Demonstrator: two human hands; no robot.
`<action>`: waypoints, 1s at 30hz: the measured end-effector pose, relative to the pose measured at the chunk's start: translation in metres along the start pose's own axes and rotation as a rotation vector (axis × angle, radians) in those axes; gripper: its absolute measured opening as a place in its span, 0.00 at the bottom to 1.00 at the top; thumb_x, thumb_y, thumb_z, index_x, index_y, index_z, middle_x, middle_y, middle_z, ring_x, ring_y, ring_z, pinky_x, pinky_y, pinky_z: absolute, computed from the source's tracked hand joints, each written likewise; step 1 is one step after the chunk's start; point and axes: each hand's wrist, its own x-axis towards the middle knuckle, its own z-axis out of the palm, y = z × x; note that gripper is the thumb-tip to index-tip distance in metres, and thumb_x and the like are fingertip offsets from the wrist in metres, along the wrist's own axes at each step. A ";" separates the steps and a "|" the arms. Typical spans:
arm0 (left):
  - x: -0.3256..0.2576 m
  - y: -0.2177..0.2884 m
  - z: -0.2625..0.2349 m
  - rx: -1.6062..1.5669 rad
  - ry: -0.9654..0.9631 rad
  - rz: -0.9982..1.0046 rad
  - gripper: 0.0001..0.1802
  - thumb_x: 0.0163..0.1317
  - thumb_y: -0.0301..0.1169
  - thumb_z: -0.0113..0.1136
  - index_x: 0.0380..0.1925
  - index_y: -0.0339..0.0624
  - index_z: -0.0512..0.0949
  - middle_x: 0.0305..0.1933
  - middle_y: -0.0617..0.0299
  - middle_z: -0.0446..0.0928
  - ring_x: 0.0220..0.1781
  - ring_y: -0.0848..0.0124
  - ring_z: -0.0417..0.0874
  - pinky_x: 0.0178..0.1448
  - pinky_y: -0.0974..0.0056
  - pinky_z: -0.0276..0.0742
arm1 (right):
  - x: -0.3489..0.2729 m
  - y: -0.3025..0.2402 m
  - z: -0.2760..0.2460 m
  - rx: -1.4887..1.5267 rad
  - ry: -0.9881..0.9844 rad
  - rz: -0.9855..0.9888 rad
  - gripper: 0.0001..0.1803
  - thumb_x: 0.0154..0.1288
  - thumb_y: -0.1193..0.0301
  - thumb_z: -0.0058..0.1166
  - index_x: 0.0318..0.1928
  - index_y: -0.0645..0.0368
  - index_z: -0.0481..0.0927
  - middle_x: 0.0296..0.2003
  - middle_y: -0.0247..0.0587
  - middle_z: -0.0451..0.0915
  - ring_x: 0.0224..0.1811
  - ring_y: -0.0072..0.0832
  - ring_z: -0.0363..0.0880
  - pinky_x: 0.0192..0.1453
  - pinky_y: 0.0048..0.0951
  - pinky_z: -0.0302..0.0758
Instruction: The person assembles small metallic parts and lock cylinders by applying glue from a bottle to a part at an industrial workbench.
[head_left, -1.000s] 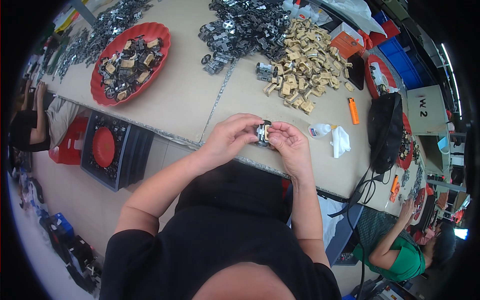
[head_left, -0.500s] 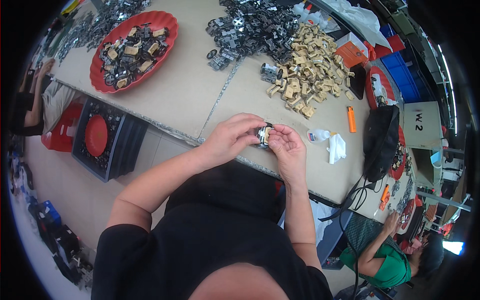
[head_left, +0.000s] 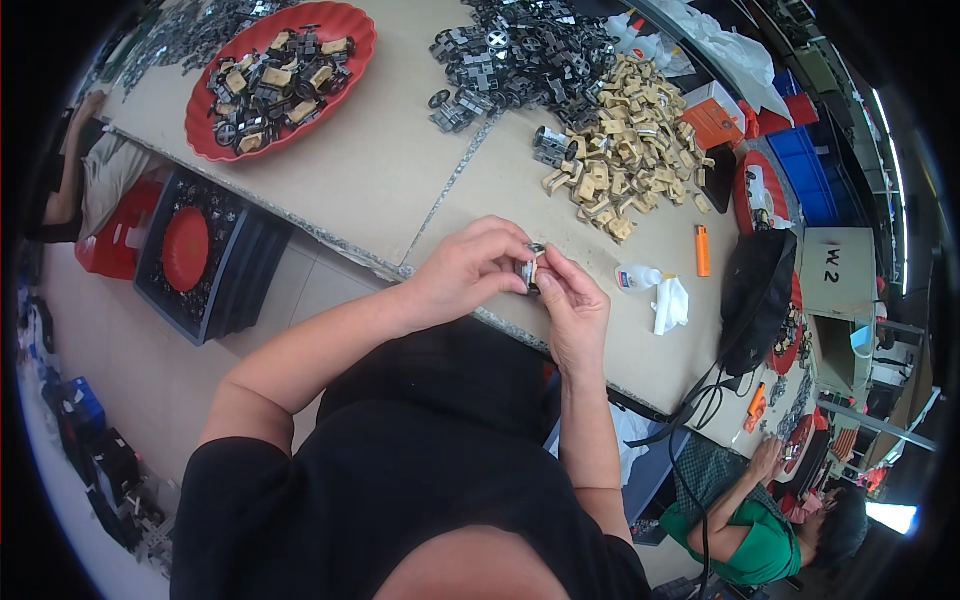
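— Hands meet at the near edge of the table (head_left: 400,170) in the head view, the only one we have. What do we hold there?

— We hold a small metal-and-tan part (head_left: 528,270) between both hands, just above the table's near edge. Our left hand (head_left: 468,272) curls over it from the left, fingers bent and pressed together, thumb and fingertips pinching the part's left side. Our right hand (head_left: 572,308) comes up from below, palm toward us, its thumb and forefinger pinching the right side. Fine detail of the part is too small for us to tell.

— And what lies beyond our hands?

— Far and right of them we see a heap of tan blocks (head_left: 620,150), touching a heap of dark metal parts (head_left: 520,55) farther left. At far left stands a red oval tray (head_left: 345,75) holding mixed dark and tan pieces. To the right of our hands lie a small white bottle (head_left: 640,277), a crumpled white cloth (head_left: 670,303) just beside it, and an orange lighter (head_left: 702,250). A black bag (head_left: 755,300) sits at the table's right end.

— Others?

— At lower right, a person in a green shirt (head_left: 750,530) sits working apart from us. Below the table at left stands a dark crate (head_left: 235,275) with a red disc (head_left: 185,245) on it.
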 end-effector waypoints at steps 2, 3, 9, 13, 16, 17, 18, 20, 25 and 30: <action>-0.001 -0.001 0.003 -0.022 0.021 0.040 0.12 0.49 0.14 0.55 0.36 0.32 0.71 0.46 0.55 0.64 0.41 0.71 0.76 0.42 0.71 0.78 | 0.000 0.000 0.005 -0.086 0.013 -0.041 0.20 0.52 0.83 0.53 0.49 0.68 0.71 0.44 0.42 0.71 0.46 0.25 0.70 0.51 0.24 0.68; -0.001 -0.003 0.002 -0.022 0.021 0.039 0.12 0.49 0.14 0.55 0.36 0.32 0.71 0.46 0.55 0.64 0.41 0.71 0.76 0.42 0.71 0.78 | 0.000 -0.001 0.006 -0.085 0.013 -0.040 0.20 0.52 0.83 0.53 0.49 0.68 0.71 0.44 0.42 0.71 0.46 0.25 0.70 0.51 0.24 0.68; 0.001 -0.005 -0.001 -0.055 0.034 -0.039 0.12 0.47 0.13 0.56 0.34 0.32 0.71 0.42 0.58 0.63 0.39 0.73 0.76 0.41 0.73 0.77 | -0.001 0.005 0.008 -0.285 -0.062 -0.236 0.22 0.46 0.84 0.57 0.45 0.68 0.73 0.44 0.43 0.71 0.46 0.27 0.70 0.51 0.26 0.68; 0.006 -0.002 -0.010 -0.217 -0.038 -0.155 0.14 0.48 0.14 0.57 0.36 0.33 0.71 0.40 0.60 0.63 0.37 0.75 0.76 0.39 0.73 0.77 | 0.001 0.005 0.006 -0.369 -0.085 -0.281 0.20 0.45 0.82 0.58 0.44 0.67 0.74 0.42 0.44 0.72 0.45 0.28 0.71 0.49 0.25 0.69; 0.009 0.008 -0.016 0.022 -0.117 -0.149 0.16 0.47 0.18 0.59 0.38 0.37 0.72 0.37 0.61 0.65 0.37 0.74 0.76 0.36 0.72 0.76 | 0.003 0.004 -0.004 -0.428 -0.126 -0.277 0.20 0.45 0.81 0.58 0.43 0.65 0.75 0.42 0.44 0.72 0.45 0.29 0.72 0.49 0.25 0.69; 0.010 0.010 -0.017 0.304 -0.146 -0.056 0.16 0.47 0.21 0.60 0.39 0.40 0.72 0.36 0.61 0.66 0.36 0.73 0.77 0.35 0.71 0.75 | 0.003 0.004 -0.006 -0.497 -0.158 -0.272 0.19 0.45 0.81 0.58 0.43 0.65 0.75 0.42 0.43 0.72 0.45 0.29 0.72 0.49 0.25 0.69; 0.012 0.011 -0.019 0.307 -0.153 -0.057 0.16 0.47 0.21 0.60 0.39 0.40 0.72 0.36 0.61 0.66 0.36 0.73 0.77 0.35 0.71 0.75 | 0.003 0.003 -0.007 -0.494 -0.152 -0.273 0.19 0.45 0.81 0.58 0.43 0.65 0.75 0.42 0.43 0.72 0.45 0.29 0.72 0.49 0.25 0.69; 0.017 0.012 -0.024 0.630 -0.236 0.201 0.17 0.45 0.28 0.63 0.38 0.43 0.72 0.33 0.61 0.68 0.35 0.68 0.76 0.35 0.67 0.74 | 0.004 -0.001 -0.006 -0.502 -0.164 -0.306 0.17 0.44 0.80 0.58 0.40 0.64 0.75 0.41 0.42 0.72 0.44 0.28 0.72 0.47 0.25 0.70; 0.031 0.020 -0.033 0.756 -0.424 0.331 0.16 0.44 0.35 0.61 0.34 0.44 0.72 0.34 0.63 0.71 0.34 0.64 0.75 0.36 0.64 0.73 | 0.003 -0.003 -0.002 -0.500 -0.104 -0.264 0.14 0.43 0.79 0.59 0.35 0.64 0.75 0.41 0.41 0.72 0.44 0.28 0.72 0.45 0.26 0.72; 0.039 0.019 -0.036 0.845 -0.527 0.402 0.15 0.44 0.36 0.60 0.32 0.45 0.71 0.36 0.64 0.71 0.35 0.66 0.75 0.35 0.64 0.72 | 0.003 -0.002 -0.001 -0.542 -0.094 -0.276 0.14 0.42 0.79 0.59 0.33 0.64 0.75 0.41 0.41 0.72 0.43 0.29 0.73 0.44 0.26 0.72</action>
